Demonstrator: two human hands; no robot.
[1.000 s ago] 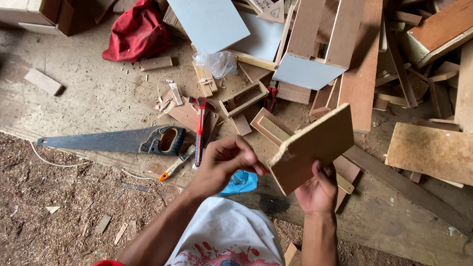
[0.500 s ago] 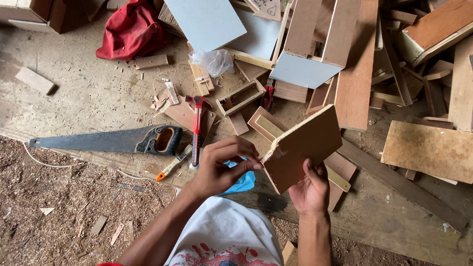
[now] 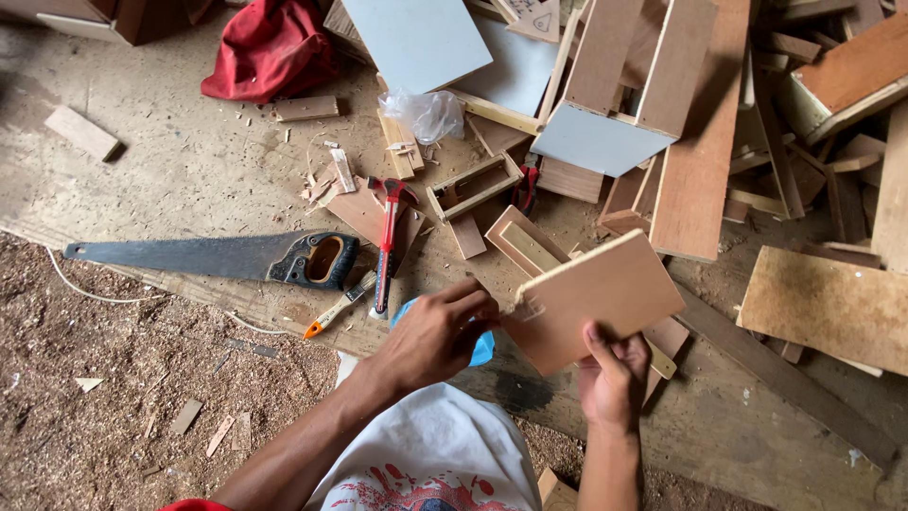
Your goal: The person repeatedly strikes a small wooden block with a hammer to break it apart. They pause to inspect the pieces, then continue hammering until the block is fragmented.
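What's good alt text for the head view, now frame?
A person's right hand holds up a flat rectangular light-brown wooden board while the left hand pinches its near edge. Below lie a black-handled handsaw, a red-handled hammer and scattered wood offcuts on a sawdust-covered floor.

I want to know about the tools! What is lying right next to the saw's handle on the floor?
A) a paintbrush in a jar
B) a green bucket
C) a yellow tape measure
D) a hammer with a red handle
D: a hammer with a red handle lies on the floor just right of the dark handle of the saw, with no bucket, jar or tape measure near it.
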